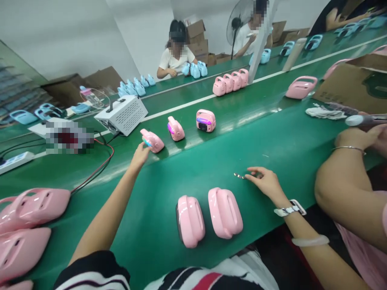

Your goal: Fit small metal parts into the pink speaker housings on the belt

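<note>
My left hand (141, 156) reaches forward, its fingers closed against the front of a pink handled device (155, 141) that looks like a portable speaker with a lit blue strip. To its right stand two similar pink devices (175, 129) (207, 121) with purple lights. My right hand (266, 181) hovers low over the green table, thumb and forefinger apart. Just off its fingertips lies a small dark-and-light strip (239, 176), too small to name. Nearer my body, two more pink devices (191, 221) (225, 213) rest side by side.
Several pink devices (33, 209) crowd the left edge. A white vented box (122, 114) with cables stands behind my left hand. Beyond are a row of pink devices (231, 82) and seated people (177, 60). At right are a co-worker's arm (344, 177) and a cardboard box (353, 88).
</note>
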The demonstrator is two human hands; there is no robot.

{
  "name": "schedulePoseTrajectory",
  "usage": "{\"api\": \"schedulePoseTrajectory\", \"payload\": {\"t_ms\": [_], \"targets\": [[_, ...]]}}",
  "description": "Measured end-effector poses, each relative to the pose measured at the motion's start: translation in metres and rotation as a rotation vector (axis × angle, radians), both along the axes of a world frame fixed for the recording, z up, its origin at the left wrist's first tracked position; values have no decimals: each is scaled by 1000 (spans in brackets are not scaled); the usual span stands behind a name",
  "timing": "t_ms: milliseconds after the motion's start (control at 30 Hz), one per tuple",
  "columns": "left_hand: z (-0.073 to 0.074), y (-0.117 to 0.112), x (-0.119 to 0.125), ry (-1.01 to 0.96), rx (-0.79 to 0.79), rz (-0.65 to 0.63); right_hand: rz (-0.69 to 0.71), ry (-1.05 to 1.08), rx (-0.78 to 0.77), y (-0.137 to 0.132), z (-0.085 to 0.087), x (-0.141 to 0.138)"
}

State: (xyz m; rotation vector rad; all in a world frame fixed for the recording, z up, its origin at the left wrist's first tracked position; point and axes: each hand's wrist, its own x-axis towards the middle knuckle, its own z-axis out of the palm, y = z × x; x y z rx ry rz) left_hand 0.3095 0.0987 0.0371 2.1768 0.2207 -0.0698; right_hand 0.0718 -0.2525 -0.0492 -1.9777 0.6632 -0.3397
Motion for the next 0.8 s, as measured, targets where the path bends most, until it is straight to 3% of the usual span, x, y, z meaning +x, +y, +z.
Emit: {"api": "schedulePoseTrajectory", "payload": {"t_ms": [133,167,267,333,467,567,633,700,800], "targets": [[-26,12,-119,200,-159,-283,67,-232,97,36,38,-39],[-34,11,-146,263,-245,-421,127,-333,145,47,48,-49],[-54,3,-201,227,-310,-528,338,-569,259,79,72,-74],[-62,-4,-221,184,-349,-511,477,-615,299,99,78,-82],[-67,-12,-248,129,-496,-488,665,-556,351,125,73,-89],[-67,-8,-266,113,-705,-221,717,-470,376,138,74,-89],[-59,-2,-275,223,-980,-85,751,-425,408,146,79,-84],[-45,4,-280,321,-1210,-85,775,-402,447,156,86,-75],[-24,8,-282,290,-1249,-161,846,-339,583,172,94,-56]]}}
